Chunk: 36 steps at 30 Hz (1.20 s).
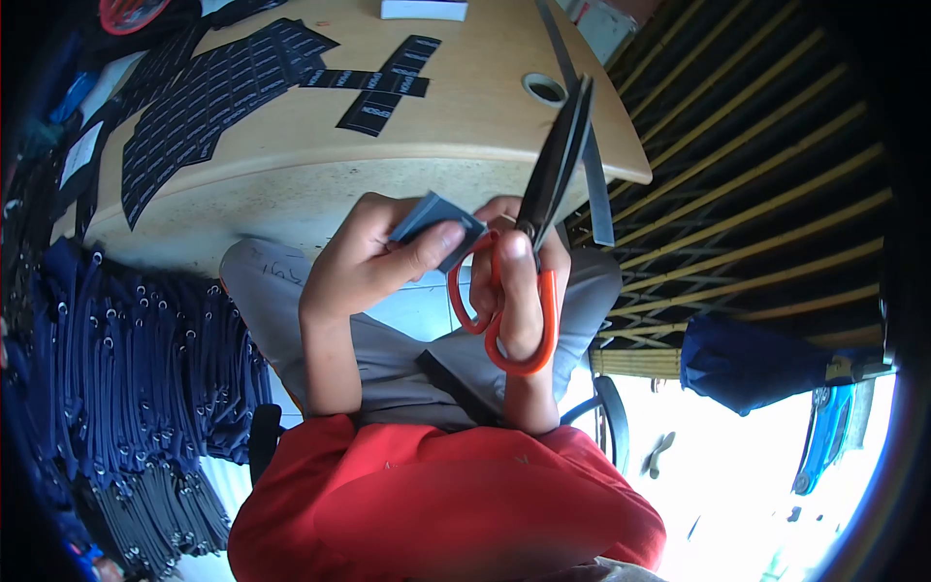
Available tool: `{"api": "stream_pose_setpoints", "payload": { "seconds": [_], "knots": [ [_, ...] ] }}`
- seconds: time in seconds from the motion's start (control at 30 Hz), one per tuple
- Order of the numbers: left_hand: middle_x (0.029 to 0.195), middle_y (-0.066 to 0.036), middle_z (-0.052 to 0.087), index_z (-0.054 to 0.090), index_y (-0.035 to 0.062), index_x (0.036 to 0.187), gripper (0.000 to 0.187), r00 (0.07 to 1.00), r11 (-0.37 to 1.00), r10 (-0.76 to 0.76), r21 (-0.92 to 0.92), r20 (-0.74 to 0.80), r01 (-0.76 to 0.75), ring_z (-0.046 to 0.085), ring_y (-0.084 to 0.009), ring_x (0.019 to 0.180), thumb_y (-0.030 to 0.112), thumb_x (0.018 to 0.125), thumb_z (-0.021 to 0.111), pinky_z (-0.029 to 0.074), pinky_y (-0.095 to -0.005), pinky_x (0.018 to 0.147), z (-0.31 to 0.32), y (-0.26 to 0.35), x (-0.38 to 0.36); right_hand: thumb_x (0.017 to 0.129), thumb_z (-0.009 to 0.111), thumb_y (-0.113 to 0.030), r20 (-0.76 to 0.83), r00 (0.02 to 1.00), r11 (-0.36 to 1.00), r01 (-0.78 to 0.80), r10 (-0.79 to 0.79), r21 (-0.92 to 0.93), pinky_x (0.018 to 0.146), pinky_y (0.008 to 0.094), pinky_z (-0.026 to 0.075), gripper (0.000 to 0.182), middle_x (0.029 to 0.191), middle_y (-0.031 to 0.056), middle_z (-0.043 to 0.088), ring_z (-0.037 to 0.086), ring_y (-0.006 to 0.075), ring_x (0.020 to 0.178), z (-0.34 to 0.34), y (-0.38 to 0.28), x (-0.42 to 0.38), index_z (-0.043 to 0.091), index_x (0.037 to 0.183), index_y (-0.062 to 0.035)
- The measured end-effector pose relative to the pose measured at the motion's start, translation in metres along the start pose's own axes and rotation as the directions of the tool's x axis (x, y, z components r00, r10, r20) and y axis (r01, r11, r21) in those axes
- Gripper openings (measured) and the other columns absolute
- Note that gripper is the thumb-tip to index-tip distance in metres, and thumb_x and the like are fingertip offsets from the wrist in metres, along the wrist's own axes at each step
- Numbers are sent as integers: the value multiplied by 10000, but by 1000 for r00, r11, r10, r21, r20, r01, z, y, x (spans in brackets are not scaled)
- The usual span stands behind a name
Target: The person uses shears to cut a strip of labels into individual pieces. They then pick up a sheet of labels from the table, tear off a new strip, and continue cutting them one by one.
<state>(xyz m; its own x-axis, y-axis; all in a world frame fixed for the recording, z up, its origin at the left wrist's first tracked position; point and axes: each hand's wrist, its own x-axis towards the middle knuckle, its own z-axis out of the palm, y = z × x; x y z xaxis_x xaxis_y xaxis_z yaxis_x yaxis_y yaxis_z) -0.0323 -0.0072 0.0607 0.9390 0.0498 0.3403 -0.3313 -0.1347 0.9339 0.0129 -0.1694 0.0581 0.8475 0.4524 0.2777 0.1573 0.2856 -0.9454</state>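
My left hand (373, 254) pinches a small stack of dark grey pieces (441, 225) between thumb and fingers, over my lap. Just right of it, my right hand (519, 291) is wrapped round the orange handles of a large pair of scissors (558, 165). The dark blades point up and away over the table edge and look nearly closed. My right fingertips come close to the pieces; whether they touch cannot be made out. On the table (465, 126) ahead, dark printed strips (378, 82) lie crossed.
Large dark printed sheets (218, 97) hang over the table's left edge. A white box (424, 9) sits at the back. A long metal strip (598, 199) juts past the right edge. Many blue straps (145, 359) hang at left. A slatted gate (747, 165) stands at right.
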Motion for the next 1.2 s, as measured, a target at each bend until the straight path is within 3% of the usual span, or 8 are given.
{"api": "stream_pose_setpoints", "payload": {
  "seconds": [0.17,0.23,0.5,0.77,0.83,0.9,1.07,1.2],
  "knots": [
    [574,10,486,555,2,741,274,969,1000,-2,-8,246,4,430,-44,560,213,890,648,357,-231,485,4,-5,9,892,600,-119,52,994,995,-95,95,-1,504,197,323,121,636,-43,484,414,25,563,-9,-3,1,561,911,-6],
    [644,0,510,551,-14,791,232,983,997,13,67,185,-26,448,-38,614,168,867,675,384,-220,510,4,-6,11,890,599,-107,27,995,995,-96,95,6,501,197,327,110,636,-41,489,418,26,560,-12,-2,2,552,895,-8],
    [811,-38,533,559,-1,910,138,945,929,164,-279,-283,-245,497,-71,649,136,926,572,354,-193,481,22,-14,20,894,600,-89,-48,994,995,-94,95,22,467,207,333,96,605,-25,500,432,30,525,-20,1,6,545,869,-14],
    [907,-47,566,549,-11,987,169,959,974,213,-36,-189,-224,527,-74,842,117,906,623,419,-203,718,34,-22,23,887,633,-99,-123,991,991,-29,45,130,449,197,324,122,618,-30,505,433,22,503,-15,5,7,553,919,-13],
    [853,-5,564,538,2,943,149,931,952,52,-263,-361,-156,507,-44,816,97,895,642,399,-184,721,36,-22,18,883,648,-112,-90,992,975,-73,94,210,428,197,316,172,608,-36,495,432,21,481,-10,2,7,538,973,-17],
    [819,23,559,534,17,918,136,957,945,31,-303,-287,-122,494,-23,798,105,902,636,394,-181,699,25,-18,18,889,644,-126,-111,993,992,42,-29,117,399,199,309,184,601,-33,497,427,24,446,-10,11,10,539,992,-14],
    [787,9,542,550,12,843,142,999,981,-41,-188,-3,39,502,-47,762,108,882,647,390,-194,671,12,-9,11,904,629,-149,-54,994,983,-89,99,163,402,204,309,175,589,-29,492,419,27,444,-10,2,7,561,955,3],
    [788,8,532,553,3,868,155,995,988,49,-145,-83,-61,478,-40,739,135,905,625,386,-192,655,13,-16,15,905,626,-147,-12,988,975,-148,153,168,393,204,313,163,575,-23,500,427,35,426,-7,8,9,576,904,8]
  ]
}}
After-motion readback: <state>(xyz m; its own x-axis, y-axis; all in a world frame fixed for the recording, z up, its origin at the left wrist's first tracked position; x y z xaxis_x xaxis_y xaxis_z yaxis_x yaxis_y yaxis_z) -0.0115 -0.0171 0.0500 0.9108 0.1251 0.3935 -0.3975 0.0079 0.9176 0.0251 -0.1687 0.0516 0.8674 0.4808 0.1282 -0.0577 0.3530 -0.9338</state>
